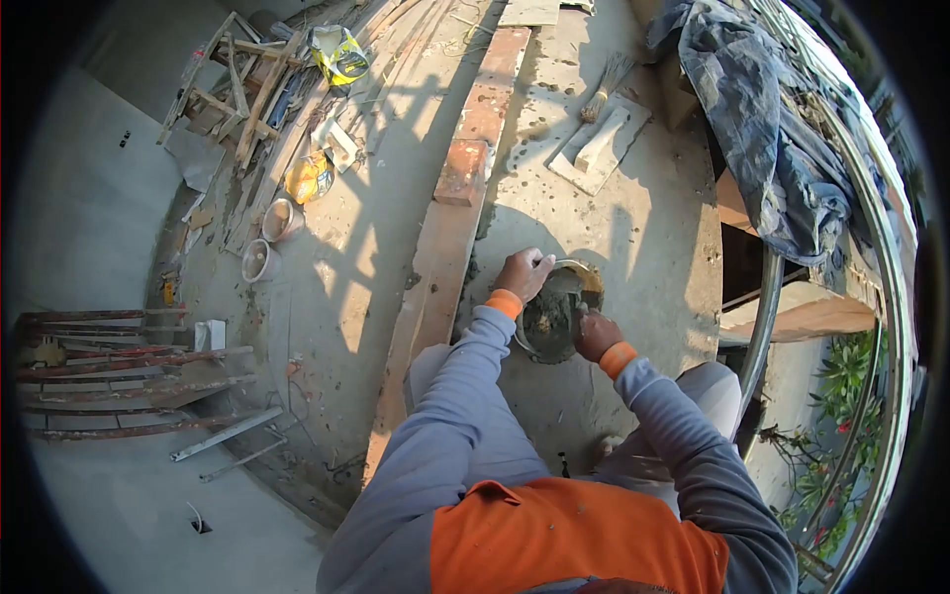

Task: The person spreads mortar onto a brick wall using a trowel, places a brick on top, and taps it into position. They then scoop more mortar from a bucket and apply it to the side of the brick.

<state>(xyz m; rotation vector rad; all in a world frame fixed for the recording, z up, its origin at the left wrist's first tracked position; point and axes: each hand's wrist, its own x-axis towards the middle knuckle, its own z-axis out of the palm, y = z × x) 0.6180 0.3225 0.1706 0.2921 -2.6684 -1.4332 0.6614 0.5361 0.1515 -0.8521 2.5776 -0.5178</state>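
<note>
A round bucket (529, 348) of wet grey mortar (544, 322) stands between my knees on the concrete platform. My left hand (524, 275) is closed on its rim at the upper left. On the bucket's right side, my right hand (598, 335) is wrapped round the handle of a trowel. The trowel's grey blade (565, 284) reaches into the bucket, partly smeared with mortar. Most of the handle is hidden by my fingers.
A plastering float (601, 147) and a bristle brush (604, 91) lie ahead. A long reddish beam (435, 257) runs along my left. Plastic tubs (259, 260), a yellow bag (309, 178) and scrap wood lie below left. At right are a draped blue cloth (737, 109) and curved metal rail (767, 307).
</note>
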